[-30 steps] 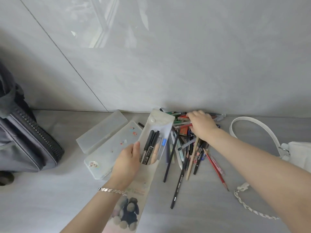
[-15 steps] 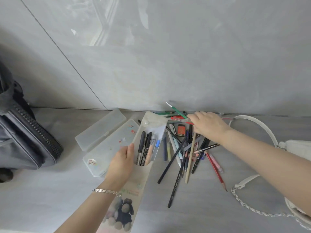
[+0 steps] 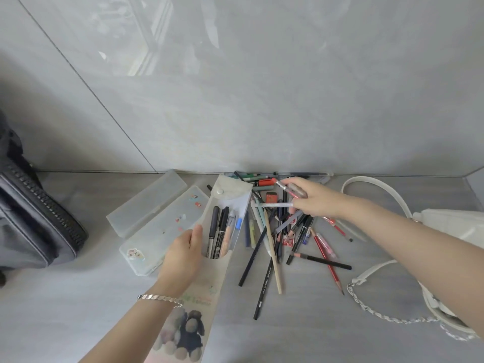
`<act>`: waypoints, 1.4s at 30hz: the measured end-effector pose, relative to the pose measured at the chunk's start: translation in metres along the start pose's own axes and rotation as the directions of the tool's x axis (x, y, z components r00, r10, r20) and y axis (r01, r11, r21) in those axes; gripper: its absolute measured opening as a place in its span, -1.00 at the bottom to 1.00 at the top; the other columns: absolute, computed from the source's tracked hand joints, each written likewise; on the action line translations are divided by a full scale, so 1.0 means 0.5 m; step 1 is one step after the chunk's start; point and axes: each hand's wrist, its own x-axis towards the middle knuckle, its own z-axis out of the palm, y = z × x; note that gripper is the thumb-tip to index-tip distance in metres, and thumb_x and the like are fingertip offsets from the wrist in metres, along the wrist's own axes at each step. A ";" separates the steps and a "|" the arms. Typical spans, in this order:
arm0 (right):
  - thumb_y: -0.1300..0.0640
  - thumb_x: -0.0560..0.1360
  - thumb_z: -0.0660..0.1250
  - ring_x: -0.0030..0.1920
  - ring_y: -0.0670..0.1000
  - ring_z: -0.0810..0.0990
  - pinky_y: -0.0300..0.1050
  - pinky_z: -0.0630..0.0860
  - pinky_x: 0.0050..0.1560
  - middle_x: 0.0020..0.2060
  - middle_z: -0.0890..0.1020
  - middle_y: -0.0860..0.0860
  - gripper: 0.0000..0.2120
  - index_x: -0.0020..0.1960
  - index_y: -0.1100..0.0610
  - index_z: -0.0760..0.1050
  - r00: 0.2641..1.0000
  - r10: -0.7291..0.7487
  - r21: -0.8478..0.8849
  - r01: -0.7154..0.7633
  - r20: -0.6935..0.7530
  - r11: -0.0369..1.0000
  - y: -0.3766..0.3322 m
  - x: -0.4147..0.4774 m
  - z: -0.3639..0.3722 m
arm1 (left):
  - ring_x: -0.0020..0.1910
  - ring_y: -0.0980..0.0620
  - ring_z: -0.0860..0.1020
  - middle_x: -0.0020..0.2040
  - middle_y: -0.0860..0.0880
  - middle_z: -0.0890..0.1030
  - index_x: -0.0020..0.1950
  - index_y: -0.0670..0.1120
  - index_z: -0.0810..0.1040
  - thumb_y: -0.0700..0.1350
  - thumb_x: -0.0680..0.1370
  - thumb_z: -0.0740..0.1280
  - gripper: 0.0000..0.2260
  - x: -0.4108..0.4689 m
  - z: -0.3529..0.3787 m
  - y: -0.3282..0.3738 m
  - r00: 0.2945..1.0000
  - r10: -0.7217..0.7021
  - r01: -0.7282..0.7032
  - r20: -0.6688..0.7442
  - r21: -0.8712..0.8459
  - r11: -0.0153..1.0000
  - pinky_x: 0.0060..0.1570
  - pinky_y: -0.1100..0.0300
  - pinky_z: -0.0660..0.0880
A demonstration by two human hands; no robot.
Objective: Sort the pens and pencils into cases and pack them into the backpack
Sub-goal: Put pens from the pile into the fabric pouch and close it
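Sorting step: my left hand [image 3: 183, 254] grips the open pencil case [image 3: 237, 203], markers [image 3: 218, 231] already inside; my right hand [image 3: 318, 201] pinches two pens [image 3: 294, 190] just above the loose pile [image 3: 272, 247]. Next, I judge: slide them into the case.

No txt legible. White print along black pencil [image 3: 264, 282]: too small to read. Greenish lettering on pouch [image 3: 209, 285], above the toy pic: blurred. Print on pens [image 3: 218, 238] inside pouch: illegible.

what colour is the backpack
Dark grey. The backpack shows at the left edge of the head view.
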 end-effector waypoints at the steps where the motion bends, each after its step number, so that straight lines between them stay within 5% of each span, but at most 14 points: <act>1: 0.29 0.47 0.17 -0.43 -0.05 0.41 -0.22 0.36 -0.45 -0.15 0.62 0.03 -0.56 0.30 -0.02 0.29 1.000 0.016 0.136 -0.018 0.016 0.991 -0.004 -0.002 -0.003 | -0.37 0.01 0.36 -0.36 -0.04 0.41 -0.21 -0.20 0.43 0.09 0.61 0.01 -0.57 -0.003 -0.001 0.000 1.000 0.004 -0.004 0.001 0.002 1.000 -0.34 0.13 0.27; 6: 0.26 0.54 0.18 -0.58 -0.16 0.38 -0.34 0.33 -0.58 -0.32 0.62 0.01 -0.83 -0.06 0.04 0.48 0.998 -0.012 0.274 0.028 -0.059 0.961 -0.017 -0.028 -0.015 | -0.38 0.02 0.37 -0.39 -0.02 0.39 -0.30 -0.14 0.34 0.07 0.62 0.00 -0.60 -0.008 -0.006 0.009 1.000 0.019 -0.019 -0.003 0.022 1.000 -0.35 0.15 0.27; 11: 0.10 0.50 0.30 -0.47 -0.24 0.45 -0.29 0.33 -0.40 -0.43 0.56 -0.12 -0.87 -0.14 0.13 0.57 0.940 -0.097 -0.080 0.075 -0.328 0.994 -0.008 -0.045 -0.043 | -0.39 0.02 0.34 -0.39 -0.04 0.37 -0.31 -0.13 0.29 0.06 0.62 -0.01 -0.61 -0.006 -0.009 0.015 0.999 0.033 -0.033 -0.006 0.059 0.998 -0.37 0.14 0.25; 17: -0.09 0.44 0.34 -0.29 -0.06 0.47 -0.16 0.31 -0.31 -0.37 0.49 -0.14 -0.92 -0.19 -0.12 0.47 0.965 -0.237 -0.318 0.191 -0.114 0.929 -0.018 -0.102 -0.012 | -0.45 0.05 0.30 -0.43 0.01 0.32 -0.32 -0.10 0.29 0.07 0.61 0.03 -0.62 -0.024 0.004 0.009 0.988 0.067 -0.082 0.138 0.110 0.991 -0.40 0.14 0.22; 19: -0.17 0.44 0.28 -0.23 -0.05 0.52 -0.17 0.30 -0.35 -0.32 0.51 -0.14 -0.86 -0.14 -0.12 0.48 0.929 -0.368 -0.556 0.292 -0.028 0.778 -0.037 -0.115 0.008 | -0.45 0.06 0.29 -0.44 0.04 0.30 -0.35 -0.07 0.25 0.08 0.60 0.04 -0.62 -0.032 0.010 0.009 0.975 0.089 -0.114 0.205 0.116 0.987 -0.39 0.14 0.20; 22: -0.11 0.35 0.44 -0.38 -0.01 0.56 -0.24 0.35 -0.44 -0.41 0.53 -0.07 -0.81 -0.22 -0.01 0.55 0.724 -0.685 -0.847 0.415 0.085 0.333 -0.051 -0.124 0.048 | -0.42 0.06 0.30 -0.42 0.05 0.31 -0.36 -0.05 0.26 0.10 0.60 0.04 -0.62 -0.047 0.018 0.017 0.955 0.134 -0.163 0.264 0.093 0.982 -0.36 0.15 0.22; 25: 0.03 0.20 0.56 -0.51 -0.01 0.52 -0.28 0.41 -0.51 -0.51 0.50 -0.06 -0.81 -0.34 0.00 0.55 0.631 -0.756 -0.867 0.461 0.172 0.188 -0.061 -0.129 0.090 | -0.42 0.08 0.30 -0.43 0.07 0.32 -0.37 -0.03 0.25 0.10 0.59 0.05 -0.62 -0.063 0.024 0.034 0.941 0.180 -0.207 0.287 0.067 0.976 -0.36 0.17 0.23; 28: -0.07 0.23 0.51 -0.49 -0.06 0.53 -0.30 0.43 -0.51 -0.49 0.52 -0.08 -0.82 -0.30 -0.04 0.55 0.597 -0.753 -0.861 0.502 0.276 0.083 -0.070 -0.131 0.124 | -0.42 0.10 0.32 -0.43 0.07 0.35 -0.38 -0.03 0.28 0.10 0.60 0.05 -0.62 -0.079 0.030 0.053 0.928 0.221 -0.245 0.301 0.044 0.969 -0.36 0.20 0.26; 32: -0.32 0.31 0.34 -0.44 -0.06 0.56 -0.27 0.45 -0.51 -0.46 0.55 -0.09 -0.61 -0.29 0.02 0.53 0.558 -0.778 -0.822 0.561 0.289 0.096 -0.087 -0.128 0.132 | -0.40 0.11 0.35 -0.40 0.07 0.40 -0.33 -0.05 0.34 0.08 0.61 0.04 -0.63 -0.092 0.035 0.068 0.914 0.246 -0.260 0.322 0.001 0.966 -0.34 0.22 0.29; 42: -0.26 0.31 0.37 -0.30 -0.01 0.60 -0.23 0.46 -0.40 -0.36 0.60 -0.03 -0.57 -0.13 0.11 0.61 0.560 -0.802 -0.791 0.578 0.205 0.201 -0.109 -0.114 0.108 | -0.51 0.21 0.37 -0.46 0.08 0.43 -0.35 -0.04 0.34 0.09 0.60 0.06 -0.62 -0.100 0.031 0.070 0.927 0.203 -0.202 0.315 -0.036 0.979 -0.42 0.34 0.29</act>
